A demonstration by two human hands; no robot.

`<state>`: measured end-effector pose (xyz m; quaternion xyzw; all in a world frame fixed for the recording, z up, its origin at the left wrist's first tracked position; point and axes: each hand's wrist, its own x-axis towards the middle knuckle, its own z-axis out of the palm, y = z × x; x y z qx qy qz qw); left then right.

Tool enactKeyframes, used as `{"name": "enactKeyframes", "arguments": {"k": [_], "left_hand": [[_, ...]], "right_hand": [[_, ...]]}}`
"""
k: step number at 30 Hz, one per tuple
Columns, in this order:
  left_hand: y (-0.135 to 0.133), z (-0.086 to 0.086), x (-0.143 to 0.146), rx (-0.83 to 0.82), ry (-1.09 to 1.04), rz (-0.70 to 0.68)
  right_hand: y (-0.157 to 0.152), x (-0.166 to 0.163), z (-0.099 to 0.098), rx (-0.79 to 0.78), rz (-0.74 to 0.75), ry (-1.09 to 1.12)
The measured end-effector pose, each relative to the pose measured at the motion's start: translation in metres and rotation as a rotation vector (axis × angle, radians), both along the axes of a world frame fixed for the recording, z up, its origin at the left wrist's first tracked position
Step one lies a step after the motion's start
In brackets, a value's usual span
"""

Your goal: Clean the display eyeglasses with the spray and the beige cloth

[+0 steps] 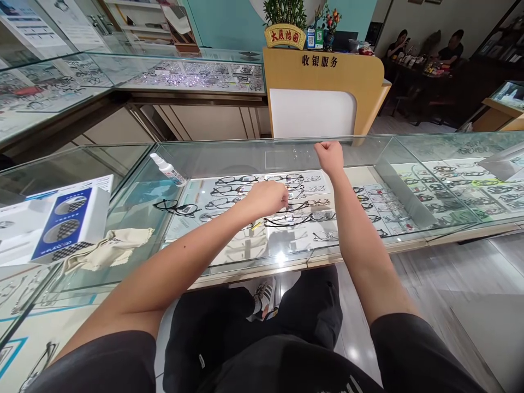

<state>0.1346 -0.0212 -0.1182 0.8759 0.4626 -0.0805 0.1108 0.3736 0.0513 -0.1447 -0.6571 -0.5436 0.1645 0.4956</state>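
Note:
Over the middle of the glass display case, my left hand is closed with its fingers curled under. Its fingertips are hidden, so what it holds, if anything, cannot be made out. Further right, near the far edge of the glass, my right hand makes a fist, and its inside is hidden too. Rows of eyeglasses show in the case beneath my hands. Black-framed eyeglasses lie to the left of my left hand. Tiny clear bits show on the glass left of my right hand.
A white spray bottle lies tipped on the glass at left. Nearer are a crumpled beige cloth and a blue-and-white box. A wooden counter stands beyond the case. Two people sit at a table far right.

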Motion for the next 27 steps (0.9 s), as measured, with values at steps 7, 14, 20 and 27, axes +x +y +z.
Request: {"name": "enactKeyframes", "arguments": {"k": [7, 14, 20, 27], "left_hand": [[0.010, -0.002, -0.002, 0.012, -0.020, 0.027], [0.017, -0.006, 0.000, 0.015, -0.035, 0.041], [0.002, 0.008, -0.003, 0.052, -0.058, 0.036], [-0.023, 0.014, 0.003, -0.030, 0.035, -0.076]], "right_hand": [[-0.001, -0.001, 0.000, -0.015, 0.005, -0.002], [-0.001, 0.000, -0.001, -0.015, 0.019, 0.004], [-0.001, -0.001, 0.000, -0.026, 0.033, -0.007], [-0.002, -0.001, 0.001, -0.034, 0.030, -0.023]]}}
